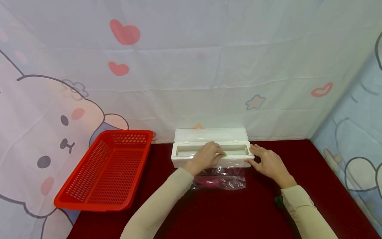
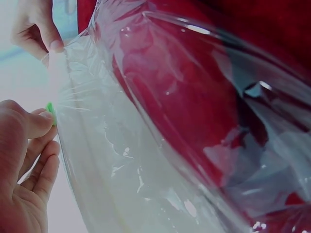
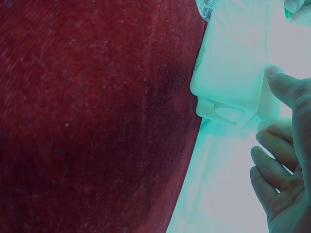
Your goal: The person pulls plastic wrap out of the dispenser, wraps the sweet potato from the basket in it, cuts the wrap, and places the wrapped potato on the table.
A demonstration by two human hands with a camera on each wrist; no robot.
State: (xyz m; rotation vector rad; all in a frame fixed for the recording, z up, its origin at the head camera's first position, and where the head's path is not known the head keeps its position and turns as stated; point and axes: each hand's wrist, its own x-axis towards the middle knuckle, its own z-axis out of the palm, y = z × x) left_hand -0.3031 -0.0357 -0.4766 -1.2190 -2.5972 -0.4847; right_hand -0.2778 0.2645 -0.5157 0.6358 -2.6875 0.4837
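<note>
A white cling film dispenser (image 1: 179,162) stands at the back of the table with its clear lid (image 1: 210,134) raised. Its front is draped with clear film (image 2: 126,145), which trails onto the table. At the front edge, my left hand (image 1: 206,156) pinches a small green slide cutter (image 2: 50,112) between thumb and fingers. My right hand (image 1: 270,164) holds the dispenser's right end, thumb at the front edge and fingers around the end. In the right wrist view the thumb (image 3: 284,87) lies along the box edge.
A red plastic basket (image 1: 132,192) sits on the left of the table. Dark red cloth (image 1: 232,215) covers the tabletop. Behind it hangs a pale printed curtain (image 1: 185,73), close to the raised lid; more curtain hangs at the right side.
</note>
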